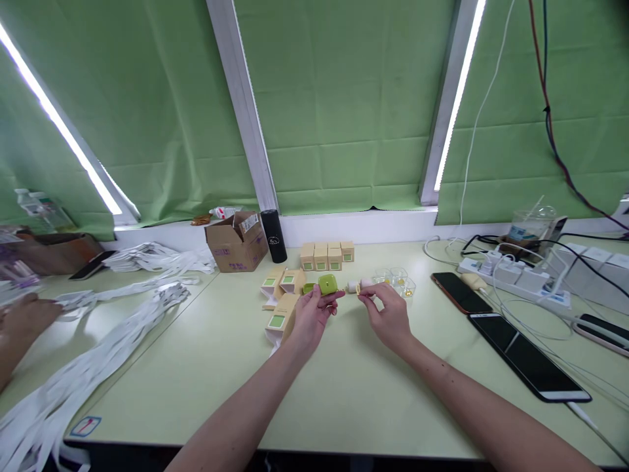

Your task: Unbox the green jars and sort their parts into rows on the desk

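Note:
In the middle of the table, my left hand (310, 321) is closed on a small green rounded-square case (327, 284). To its right, the thumb and fingers of my right hand (390, 320) pinch a small pale-yellow piece (358, 289), too small to name. White cylindrical pieces (366, 284) lie just behind my right fingertips. Clear plastic cups (397, 276) with yellow bits inside stand beyond that hand. Open small cardboard boxes (284, 319) with green labels rest left of my left hand, and another green piece (308, 288) shows partly behind it.
Small closed boxes (321, 256) stand at the back near a black cylinder (274, 236) and an open carton (238, 242). White straps (113, 347) and another person's hand (27, 324) are at left. Phones (528, 357), cables and a power strip (515, 282) occupy the right.

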{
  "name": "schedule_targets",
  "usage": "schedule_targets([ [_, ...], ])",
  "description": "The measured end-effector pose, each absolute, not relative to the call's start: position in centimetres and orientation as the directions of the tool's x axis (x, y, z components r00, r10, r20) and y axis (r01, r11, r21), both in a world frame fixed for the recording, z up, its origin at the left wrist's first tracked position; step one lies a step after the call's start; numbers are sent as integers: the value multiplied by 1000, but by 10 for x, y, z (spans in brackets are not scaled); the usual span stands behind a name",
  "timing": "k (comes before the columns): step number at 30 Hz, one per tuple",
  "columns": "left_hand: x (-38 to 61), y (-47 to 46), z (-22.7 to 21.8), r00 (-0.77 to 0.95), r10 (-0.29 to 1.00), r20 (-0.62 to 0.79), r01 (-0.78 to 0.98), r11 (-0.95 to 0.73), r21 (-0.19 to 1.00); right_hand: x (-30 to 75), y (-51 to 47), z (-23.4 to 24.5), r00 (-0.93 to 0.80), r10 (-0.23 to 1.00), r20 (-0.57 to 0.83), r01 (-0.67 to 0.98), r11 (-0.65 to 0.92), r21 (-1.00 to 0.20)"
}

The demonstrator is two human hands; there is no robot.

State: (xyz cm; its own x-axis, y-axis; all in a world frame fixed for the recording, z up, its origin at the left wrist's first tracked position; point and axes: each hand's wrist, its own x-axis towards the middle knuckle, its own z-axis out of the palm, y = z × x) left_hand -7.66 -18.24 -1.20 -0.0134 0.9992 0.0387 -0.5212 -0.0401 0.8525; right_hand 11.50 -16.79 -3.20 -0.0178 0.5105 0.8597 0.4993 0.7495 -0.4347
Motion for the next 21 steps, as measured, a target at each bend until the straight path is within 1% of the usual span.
schedule_targets([
  [2,-78,-182,-11,-36,998,49,-509,-61,859,115,-163,-36,-37,538,842,520,730,-444],
  [4,-80,-180,-11,-99,990,102,-423,-134,896,115,-157,-39,-72,549,832,554,716,-425],
  [5,-81,-180,-11,-145,978,152,-332,-193,923,114,-154,-40,-98,551,829,572,713,-406],
  [7,-84,-179,-12,-233,923,306,-35,-322,946,112,-149,-43,-164,548,821,608,711,-353],
  [8,-86,-179,-13,-255,879,402,146,-376,915,111,-146,-44,-202,546,813,628,709,-320],
  [9,-87,-179,-14,-249,829,501,322,-417,850,110,-144,-45,-238,546,803,652,703,-284],
  [10,-89,-180,-14,-218,778,589,475,-443,760,108,-143,-46,-268,549,792,679,691,-249],
  [12,-92,-183,-13,-111,704,701,685,-457,567,105,-140,-48,-309,565,765,739,649,-181],
  [13,-93,-185,-12,-57,691,721,753,-444,486,103,-139,-49,-327,579,747,766,625,-149],
  [15,-94,-188,-9,21,715,699,848,-383,366,99,-136,-51,-367,623,690,814,575,-85],
  [18,-94,-192,-4,79,805,588,928,-275,253,93,-132,-51,-420,692,587,853,522,-6],
  [21,-94,-191,-3,129,874,468,957,-233,172,87,-127,-51,-436,712,549,859,512,19],
])
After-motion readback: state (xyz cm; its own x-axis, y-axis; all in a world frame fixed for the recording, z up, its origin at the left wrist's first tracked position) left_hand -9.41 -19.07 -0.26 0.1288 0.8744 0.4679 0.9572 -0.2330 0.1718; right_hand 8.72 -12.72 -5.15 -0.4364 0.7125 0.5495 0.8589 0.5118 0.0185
